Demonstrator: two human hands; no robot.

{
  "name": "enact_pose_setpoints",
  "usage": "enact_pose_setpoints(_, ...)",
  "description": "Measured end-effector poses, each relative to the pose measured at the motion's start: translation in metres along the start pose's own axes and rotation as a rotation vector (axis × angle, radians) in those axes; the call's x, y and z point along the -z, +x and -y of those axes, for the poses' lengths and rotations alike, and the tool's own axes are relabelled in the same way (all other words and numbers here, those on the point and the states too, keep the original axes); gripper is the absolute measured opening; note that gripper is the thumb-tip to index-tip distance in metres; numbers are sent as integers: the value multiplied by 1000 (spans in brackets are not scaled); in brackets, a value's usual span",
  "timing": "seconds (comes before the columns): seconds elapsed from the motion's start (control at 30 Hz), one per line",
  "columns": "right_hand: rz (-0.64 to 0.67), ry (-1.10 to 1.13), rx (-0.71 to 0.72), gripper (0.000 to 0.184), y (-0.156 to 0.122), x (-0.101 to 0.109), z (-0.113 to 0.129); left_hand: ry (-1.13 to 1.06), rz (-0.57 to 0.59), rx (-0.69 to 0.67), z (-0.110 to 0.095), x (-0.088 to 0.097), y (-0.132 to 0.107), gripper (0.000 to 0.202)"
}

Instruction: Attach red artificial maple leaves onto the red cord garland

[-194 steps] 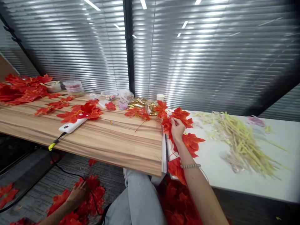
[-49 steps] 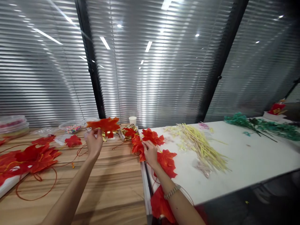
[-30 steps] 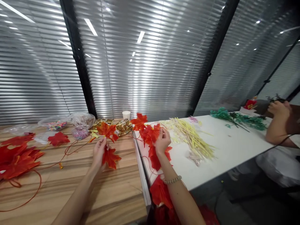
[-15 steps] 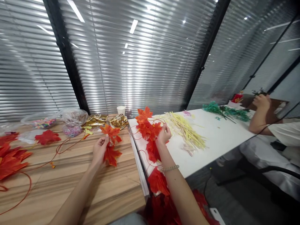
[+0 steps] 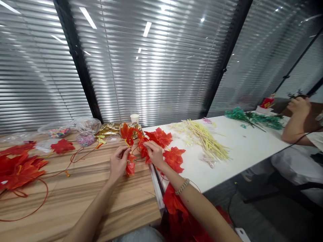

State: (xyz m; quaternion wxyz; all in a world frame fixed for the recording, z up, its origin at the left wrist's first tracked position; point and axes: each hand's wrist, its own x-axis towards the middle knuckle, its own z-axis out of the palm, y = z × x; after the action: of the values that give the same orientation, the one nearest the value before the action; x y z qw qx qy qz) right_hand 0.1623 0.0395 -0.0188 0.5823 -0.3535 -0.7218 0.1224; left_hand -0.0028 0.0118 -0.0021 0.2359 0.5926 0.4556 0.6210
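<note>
My left hand (image 5: 119, 162) pinches a red-orange artificial maple leaf (image 5: 127, 134) by its stem, above the wooden table. Close beside it, my right hand (image 5: 153, 153) has its fingers closed on the string of a red maple leaf garland (image 5: 174, 159). Leaves of that garland spread over the white table's edge and run down past my right forearm, which wears a bead bracelet (image 5: 182, 187). More red leaves (image 5: 181, 218) hang or lie low by my lap. Just what sits between the fingertips of my right hand is partly hidden.
More maple leaves (image 5: 22, 169) and red cord lie on the wooden table (image 5: 101, 188) at left. Bags of beads (image 5: 59, 132), gold packets (image 5: 109, 129) and a paper cup (image 5: 134, 118) stand behind. Yellow strips (image 5: 208, 139) and green sprigs (image 5: 252, 117) lie on the white table; a co-worker's hand (image 5: 299, 106) is at right.
My right hand has moved left, bringing the garland close to my left hand. The leaf in my left hand has risen slightly and turned. The view has shifted a little left.
</note>
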Motion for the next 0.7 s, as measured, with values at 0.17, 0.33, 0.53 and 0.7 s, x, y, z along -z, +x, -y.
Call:
enact_pose_setpoints(0.17, 255, 100, -29, 24, -4, -6, -1, 121, 93, -131, 0, -3, -3, 16)
enact_pose_setpoints(0.33, 382, 299, -160, 22, -2, -8, 1, 182, 136, -150, 4, -6, -2, 16)
enact_pose_setpoints(0.53, 539, 383, -327, 23, -3, -6, 5, 212, 194, -127, 12, -5, -1, 20)
enact_pose_setpoints(0.7, 597, 492, -375, 24, 0, -1, 8, 217, 235, -118, 12, -5, -2, 21)
